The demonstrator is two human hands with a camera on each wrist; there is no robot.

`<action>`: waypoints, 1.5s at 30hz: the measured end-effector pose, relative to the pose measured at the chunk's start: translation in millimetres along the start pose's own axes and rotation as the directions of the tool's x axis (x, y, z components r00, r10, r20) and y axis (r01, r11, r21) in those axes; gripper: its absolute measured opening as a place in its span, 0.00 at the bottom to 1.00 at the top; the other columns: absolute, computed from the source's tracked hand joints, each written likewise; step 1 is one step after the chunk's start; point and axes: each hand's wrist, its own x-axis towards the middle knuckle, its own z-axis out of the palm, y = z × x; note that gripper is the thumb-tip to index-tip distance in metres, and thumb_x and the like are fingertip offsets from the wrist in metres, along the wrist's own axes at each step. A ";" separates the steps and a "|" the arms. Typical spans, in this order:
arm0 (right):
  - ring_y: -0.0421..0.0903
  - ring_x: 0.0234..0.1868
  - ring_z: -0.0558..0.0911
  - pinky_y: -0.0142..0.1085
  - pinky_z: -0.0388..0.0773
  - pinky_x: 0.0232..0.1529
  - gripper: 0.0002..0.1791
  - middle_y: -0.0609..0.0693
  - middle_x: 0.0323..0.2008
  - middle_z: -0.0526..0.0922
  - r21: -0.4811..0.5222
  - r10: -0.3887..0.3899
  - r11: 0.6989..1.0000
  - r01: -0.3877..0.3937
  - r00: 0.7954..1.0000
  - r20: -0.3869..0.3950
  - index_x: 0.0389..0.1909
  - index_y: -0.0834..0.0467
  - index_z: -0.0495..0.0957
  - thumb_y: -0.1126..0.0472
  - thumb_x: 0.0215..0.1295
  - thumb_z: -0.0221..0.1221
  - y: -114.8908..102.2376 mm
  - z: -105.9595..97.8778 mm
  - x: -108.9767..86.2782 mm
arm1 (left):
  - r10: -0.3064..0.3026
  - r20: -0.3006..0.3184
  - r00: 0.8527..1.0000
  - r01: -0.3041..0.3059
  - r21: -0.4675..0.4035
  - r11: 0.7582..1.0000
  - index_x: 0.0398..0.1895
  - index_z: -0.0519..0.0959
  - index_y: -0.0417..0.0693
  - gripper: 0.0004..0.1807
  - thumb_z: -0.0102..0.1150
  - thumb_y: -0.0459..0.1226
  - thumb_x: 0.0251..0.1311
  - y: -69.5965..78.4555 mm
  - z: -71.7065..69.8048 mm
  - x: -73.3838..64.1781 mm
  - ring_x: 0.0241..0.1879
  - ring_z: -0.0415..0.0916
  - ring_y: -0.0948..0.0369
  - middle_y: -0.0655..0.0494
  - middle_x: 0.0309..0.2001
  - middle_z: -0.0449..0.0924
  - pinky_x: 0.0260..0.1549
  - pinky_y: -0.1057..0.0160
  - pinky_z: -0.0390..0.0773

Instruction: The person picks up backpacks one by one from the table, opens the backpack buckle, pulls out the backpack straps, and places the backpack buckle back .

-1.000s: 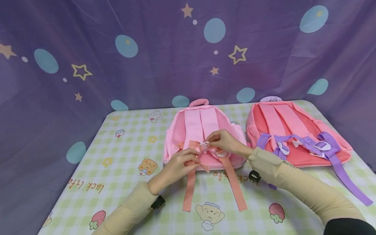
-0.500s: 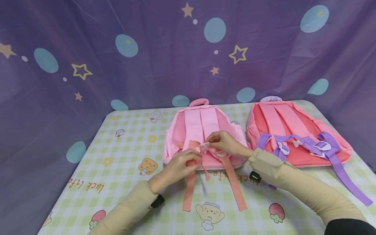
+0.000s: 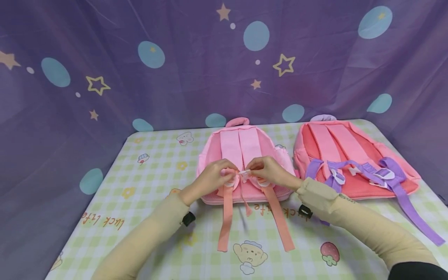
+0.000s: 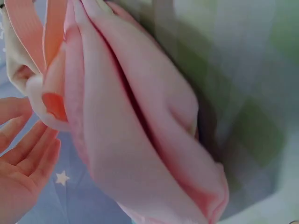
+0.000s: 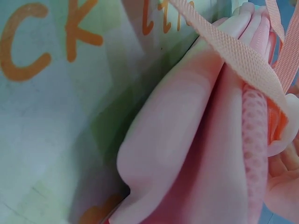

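Observation:
A light pink backpack (image 3: 229,144) lies with its shoulder straps up in the middle of the table in the head view. Across its lower back, a white plastic buckle (image 3: 245,172) sits on a thin orange strap. My right hand (image 3: 268,170) pinches the buckle's right side between thumb and fingers. From the left, my left hand (image 3: 212,178) pinches the strap end right at the buckle, its fingertips partly hiding it. Orange webbing tails (image 3: 226,221) hang toward me. In the left wrist view, a pale strap adjuster (image 4: 39,105) shows beside the fingers.
To the right lies a second backpack (image 3: 344,144), coral pink with purple straps (image 3: 402,198) and white buckles. Both rest on a green-checked tablecloth (image 3: 157,171) with cartoon prints. A purple curtain (image 3: 196,77) hangs behind the table.
My left hand has let go of the short loose strap end, which now hangs down, and has moved up to the buckle's left side. The right hand stays almost still at the buckle.

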 end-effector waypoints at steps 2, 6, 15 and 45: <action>0.51 0.31 0.77 0.27 0.71 0.26 0.06 0.64 0.33 0.81 -0.001 0.000 1.000 0.000 1.000 0.000 0.34 0.70 0.77 0.75 0.55 0.55 0.3 0.1 -0.2 | -0.019 0.017 1.000 0.019 0.018 1.000 0.34 0.79 0.40 0.07 0.58 0.28 0.50 -3.7 0.6 4.6 0.38 0.76 0.57 0.51 0.34 0.79 0.41 0.62 0.74; 0.45 0.30 0.77 0.26 0.72 0.26 0.06 0.60 0.32 0.82 -0.027 -0.007 1.000 0.007 1.000 -0.007 0.33 0.67 0.79 0.73 0.55 0.56 4.3 -0.1 -0.5 | -0.077 0.064 0.995 0.076 0.032 0.997 0.36 0.79 0.40 0.08 0.59 0.31 0.51 -9.6 3.2 10.8 0.39 0.76 0.57 0.51 0.35 0.79 0.42 0.62 0.73; 0.41 0.30 0.77 0.28 0.74 0.28 0.06 0.57 0.32 0.82 -0.030 -0.018 0.999 0.018 1.000 -0.008 0.33 0.66 0.79 0.73 0.54 0.56 7.4 1.2 0.3 | -0.094 0.146 0.985 0.085 0.064 0.994 0.35 0.81 0.41 0.07 0.58 0.31 0.52 -18.6 11.3 17.0 0.38 0.75 0.59 0.52 0.34 0.80 0.42 0.64 0.72; 0.45 0.28 0.76 0.28 0.71 0.22 0.05 0.56 0.31 0.82 -0.014 -0.023 1.000 0.024 0.999 0.030 0.33 0.64 0.79 0.70 0.56 0.56 7.6 -0.8 -1.9 | -0.066 0.138 0.988 0.065 0.013 0.998 0.28 0.80 0.42 0.04 0.56 0.28 0.52 -28.3 13.0 26.2 0.34 0.72 0.59 0.54 0.29 0.79 0.39 0.66 0.71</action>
